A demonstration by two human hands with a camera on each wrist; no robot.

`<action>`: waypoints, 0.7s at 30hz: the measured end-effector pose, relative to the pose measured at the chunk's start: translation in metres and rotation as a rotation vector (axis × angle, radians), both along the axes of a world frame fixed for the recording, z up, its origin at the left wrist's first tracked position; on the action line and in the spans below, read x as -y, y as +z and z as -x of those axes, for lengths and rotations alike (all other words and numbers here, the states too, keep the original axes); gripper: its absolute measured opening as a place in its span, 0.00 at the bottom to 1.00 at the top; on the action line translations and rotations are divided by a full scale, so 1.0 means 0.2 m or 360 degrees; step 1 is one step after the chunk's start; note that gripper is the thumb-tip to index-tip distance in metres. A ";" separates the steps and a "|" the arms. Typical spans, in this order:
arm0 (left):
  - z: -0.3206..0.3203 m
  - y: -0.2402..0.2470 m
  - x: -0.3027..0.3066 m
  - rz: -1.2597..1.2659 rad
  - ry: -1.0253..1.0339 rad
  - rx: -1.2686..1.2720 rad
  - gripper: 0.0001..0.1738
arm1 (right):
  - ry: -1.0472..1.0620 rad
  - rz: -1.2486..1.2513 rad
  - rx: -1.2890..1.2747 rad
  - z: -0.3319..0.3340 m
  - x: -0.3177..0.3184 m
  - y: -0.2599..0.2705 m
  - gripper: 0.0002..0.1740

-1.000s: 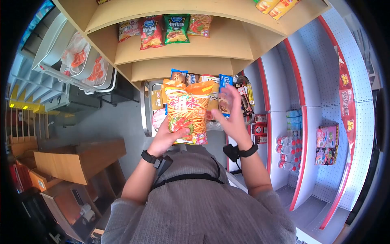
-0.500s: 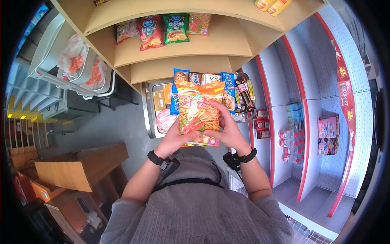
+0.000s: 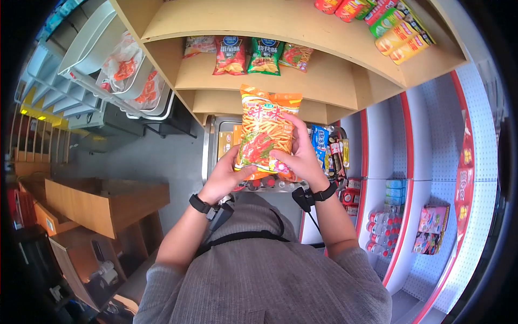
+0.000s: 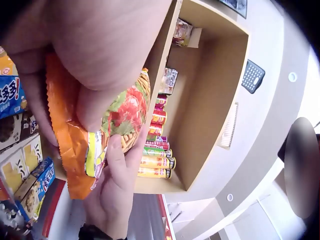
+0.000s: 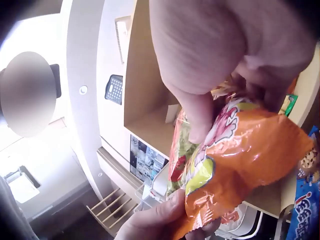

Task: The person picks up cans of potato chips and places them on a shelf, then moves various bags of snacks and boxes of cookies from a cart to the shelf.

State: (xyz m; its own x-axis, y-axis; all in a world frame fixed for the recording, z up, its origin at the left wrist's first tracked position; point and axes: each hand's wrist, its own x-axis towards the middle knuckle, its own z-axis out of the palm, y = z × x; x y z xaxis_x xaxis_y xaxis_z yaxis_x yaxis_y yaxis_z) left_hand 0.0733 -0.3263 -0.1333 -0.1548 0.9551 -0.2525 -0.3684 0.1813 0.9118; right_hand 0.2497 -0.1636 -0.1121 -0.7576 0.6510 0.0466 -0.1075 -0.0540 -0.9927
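Note:
Both hands grip an orange bag of snack sticks (image 3: pixel 264 127) in front of the body, its printed face turned up toward the head camera. My left hand (image 3: pixel 220 177) holds the lower left side, with the thumb on the front. At the lower right, my right hand (image 3: pixel 303 156) holds it with the thumb across the front and fingers along the edge. The right wrist view shows the bag's crinkled orange end (image 5: pixel 250 160) and my left hand (image 5: pixel 155 217) pinching a corner. Below the bag is a metal-rimmed cart (image 3: pixel 209 143) of packaged goods, partly hidden.
A wooden shelf unit (image 3: pixel 318 89) stands ahead, with a red chip bag (image 3: pixel 230 55) and a green one (image 3: pixel 265 56) on one level. Snack cans (image 3: pixel 399 40) line the level above. White bins (image 3: pixel 102 46) stand left; red-edged shelving (image 3: pixel 411 135) with bottles (image 3: pixel 384 227) stands right.
The right hand, spread beside the bag a second ago, now grips its right side. The bag has moved up toward the shelf, covering more of the cart, and the head view has shifted.

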 end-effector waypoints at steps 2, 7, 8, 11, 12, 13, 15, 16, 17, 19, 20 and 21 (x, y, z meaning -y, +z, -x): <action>0.00 0.00 -0.03 0.0031 0.0058 -0.0041 0.32 | 0.0017 0.0034 0.0000 0.03 -0.06 -0.02 0.51; 0.03 -0.04 -0.05 0.0174 0.0073 0.0215 0.27 | -0.0248 -0.0056 -0.0051 -0.02 -0.41 -0.17 0.49; 0.04 -0.06 -0.04 0.0156 0.0124 0.0190 0.25 | -0.0373 -0.0143 0.0009 -0.04 -0.53 -0.22 0.48; 0.08 -0.07 0.04 0.0309 0.0157 0.0162 0.22 | -0.0535 -0.0646 0.0295 -0.04 -0.96 -0.44 0.47; 0.09 -0.08 0.08 0.0384 0.0170 0.0202 0.20 | -0.0568 -0.0707 0.0376 -0.03 -1.08 -0.49 0.47; 0.09 -0.07 0.11 0.0445 0.0221 0.0173 0.18 | -0.0570 -0.0689 0.0326 0.00 -1.20 -0.55 0.47; 0.10 -0.09 0.20 0.0505 0.0330 0.0179 0.17 | -0.0569 -0.0793 0.0342 0.06 -1.32 -0.55 0.48; 0.10 -0.11 0.25 0.0553 0.0422 0.0184 0.16 | -0.0584 -0.0908 0.0357 0.10 -1.38 -0.55 0.49; 0.11 -0.12 0.29 0.0588 0.0488 0.0162 0.15 | -0.0614 -0.1043 0.0301 0.13 -1.46 -0.63 0.49; 0.11 -0.10 0.35 0.0643 0.0596 0.0162 0.15 | -0.0621 -0.1089 0.0348 0.19 -1.51 -0.65 0.48; 0.10 -0.09 0.38 0.0695 0.0676 0.0156 0.15 | -0.0657 -0.1139 0.0403 0.20 -1.52 -0.67 0.47; 0.09 -0.10 0.41 0.0681 0.0734 0.0141 0.15 | -0.0640 -0.1130 0.0405 0.21 -1.52 -0.69 0.47</action>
